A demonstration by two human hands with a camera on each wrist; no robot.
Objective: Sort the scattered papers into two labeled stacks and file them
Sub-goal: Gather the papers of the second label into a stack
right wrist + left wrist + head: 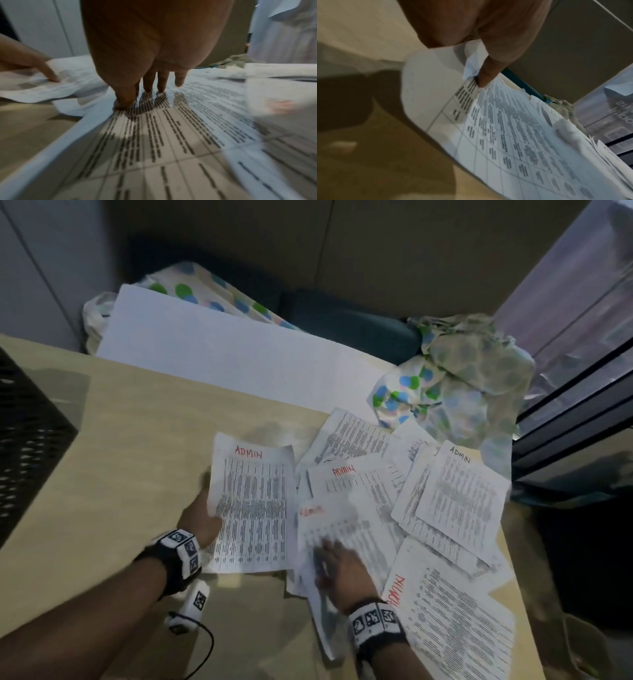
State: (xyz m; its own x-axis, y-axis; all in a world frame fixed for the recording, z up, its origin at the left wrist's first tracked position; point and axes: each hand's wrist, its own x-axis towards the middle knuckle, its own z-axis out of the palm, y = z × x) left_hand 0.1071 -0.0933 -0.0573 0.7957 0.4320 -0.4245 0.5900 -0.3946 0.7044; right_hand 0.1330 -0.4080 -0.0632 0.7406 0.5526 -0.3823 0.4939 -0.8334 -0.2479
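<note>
On the table [137,419], left fingers [483,75] pinch a sheet [253,508]; right fingers [162,82] press papers [359,529], straight.

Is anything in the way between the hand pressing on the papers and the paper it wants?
Nothing visible is. The right hand lies flat, fingertips already touching the top ADMIN sheet of the pile. The left hand holds another ADMIN sheet off to the side.

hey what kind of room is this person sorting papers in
Probably an office or meeting room: a wooden table strewn with printed sheets marked ADMIN, a glass partition on the right, and a dark upholstered seat behind the table.
</note>
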